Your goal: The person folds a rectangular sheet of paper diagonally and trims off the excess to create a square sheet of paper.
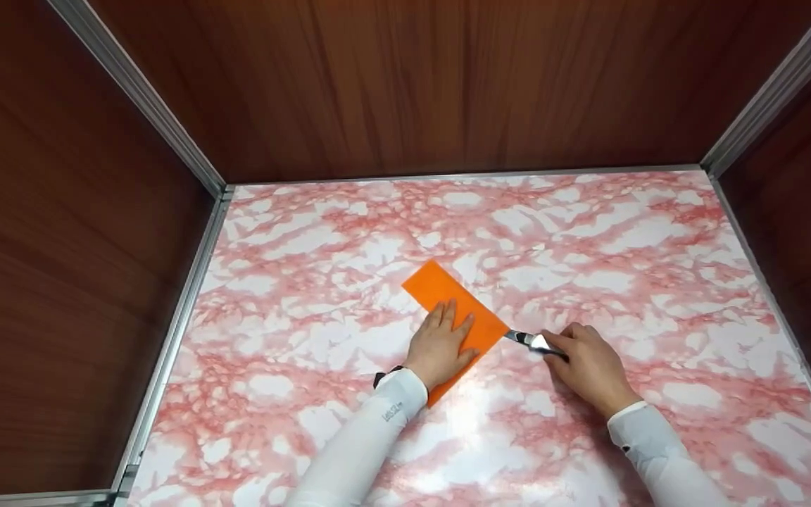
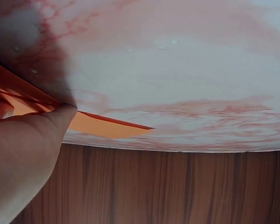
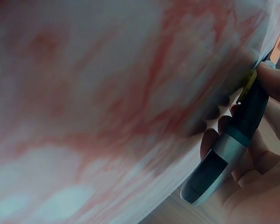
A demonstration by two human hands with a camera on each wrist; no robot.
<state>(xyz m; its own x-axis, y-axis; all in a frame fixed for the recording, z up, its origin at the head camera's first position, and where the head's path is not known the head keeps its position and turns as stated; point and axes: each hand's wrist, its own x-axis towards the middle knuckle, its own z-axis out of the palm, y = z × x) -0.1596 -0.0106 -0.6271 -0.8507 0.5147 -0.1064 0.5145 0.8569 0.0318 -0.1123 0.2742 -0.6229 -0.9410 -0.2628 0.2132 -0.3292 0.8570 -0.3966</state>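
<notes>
Head view: folded orange paper [image 1: 484, 325] is pressed onto the red/wht marbled surface [image 1: 307, 296] under the spread, flat fingers of the L hand [image 1: 439, 352]; a utility knife [image 1: 539, 343] is gripped by the R hand [image 1: 590, 366], its tip set at the paper's R corner. L wrist view: paper layers are seen slightly parted, edge touched by the thumb. R wrist view: the knife's dk handle w/ silver end is wrapped by curled fingers, thumb nr blade end.

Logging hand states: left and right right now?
Left hand: open, fingers spread, pressing on the orange sheet.
Right hand: closed, holding the utility knife, blade at the sheet's corner.
</notes>
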